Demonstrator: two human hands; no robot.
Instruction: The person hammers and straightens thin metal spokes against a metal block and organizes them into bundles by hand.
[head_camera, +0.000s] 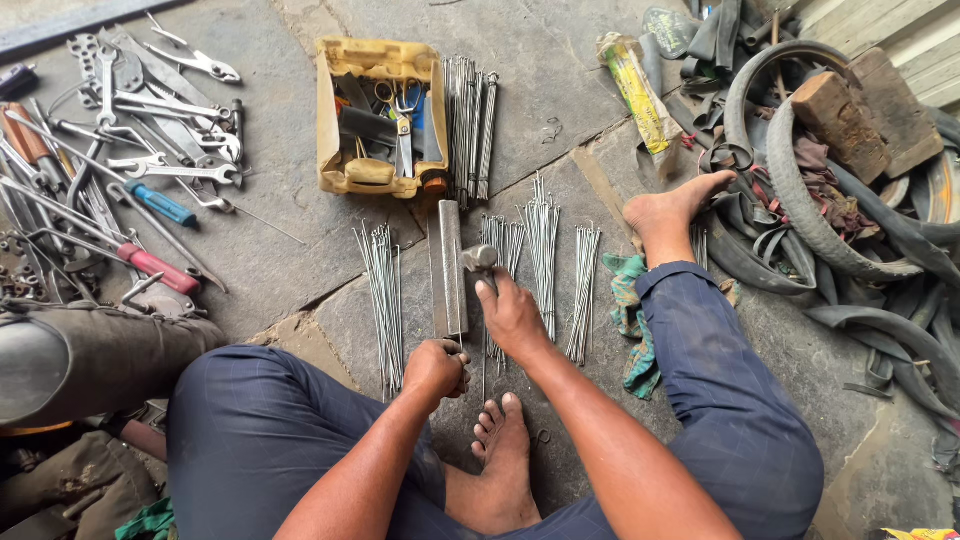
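My trousers (730, 400) are dark navy with a faint check, and the tray (330, 130) ahead of me is mustard yellow. One screwdriver handle (160, 204) is blue, another (158, 268) red; the rag (630, 300) is green.

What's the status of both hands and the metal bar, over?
Left hand gripping a thin steel spoke on the flat grey metal bar. Right hand holding a steel-headed hammer. Spoke bundles flank the bar.

A single camera worn on the person's head looks steeply down and slightly forward over the seated person's own lap. It sits close to the forearms and knees, which fill the lower edge, while the stone floor (560, 90) stretches away toward the top. No second view shares the scene.
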